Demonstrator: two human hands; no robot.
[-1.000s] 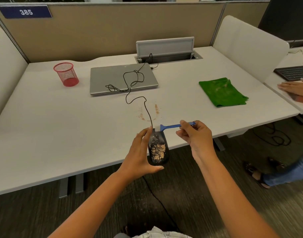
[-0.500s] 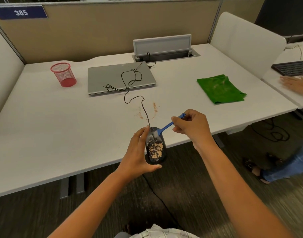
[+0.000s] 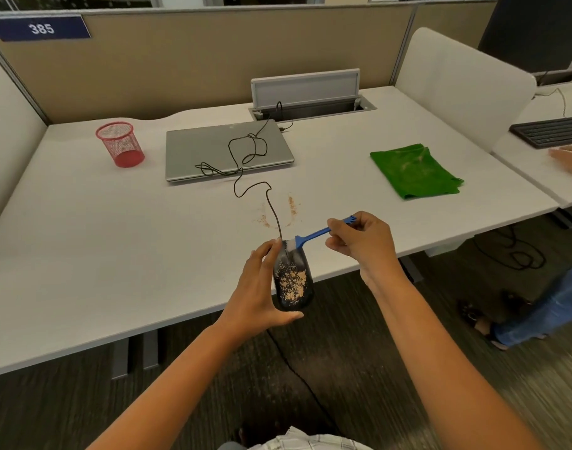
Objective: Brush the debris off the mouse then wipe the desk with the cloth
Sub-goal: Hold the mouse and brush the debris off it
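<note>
Our left hand [image 3: 261, 287] grips the mouse [image 3: 292, 280] over the desk's [image 3: 83, 254] near edge; our right hand [image 3: 362, 238] pinches the brush [image 3: 313, 237], bristles touching the mouse's debris-covered top.

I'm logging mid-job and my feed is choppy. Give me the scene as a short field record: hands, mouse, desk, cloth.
left hand: holds the mouse at the desk's front edge
right hand: pinches the blue brush, bristles at the mouse's cable end
mouse: tan debris covers its top
desk: debris streaks beside the cable
green cloth: lies flat at right, untouched
</note>
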